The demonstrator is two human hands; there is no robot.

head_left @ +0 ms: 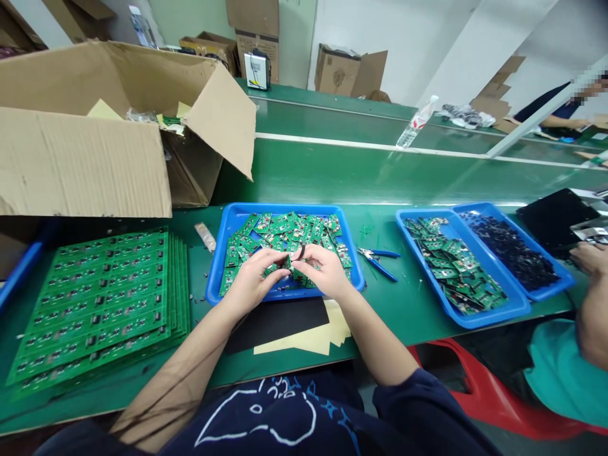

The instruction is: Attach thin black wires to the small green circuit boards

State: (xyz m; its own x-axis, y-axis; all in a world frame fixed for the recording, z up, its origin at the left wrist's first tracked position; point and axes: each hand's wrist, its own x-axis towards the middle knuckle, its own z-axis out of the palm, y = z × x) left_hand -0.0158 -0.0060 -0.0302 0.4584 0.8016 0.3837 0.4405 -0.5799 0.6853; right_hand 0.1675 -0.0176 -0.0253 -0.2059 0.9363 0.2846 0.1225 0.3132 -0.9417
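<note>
Both hands meet above a blue tray (216,278) heaped with small green circuit boards (280,229). Between the thumb and fingers of my left hand (256,278) is one small circuit board (286,262). My right hand (325,269) is closed in a pinch at the other side of that board. A small dark strip (300,253) shows at its fingertips; its kind is too small to tell. Just right of the tray lie blue-handled cutters (380,258), beside thin green offcuts (367,231).
Stacked green board panels (99,297) stand at left, below a large open carton (80,158). Black and yellow sheets (304,339) lie at the front edge. To the right are a tray of boards (508,310), a tray of black parts (567,278) and a co-worker's hand (591,259).
</note>
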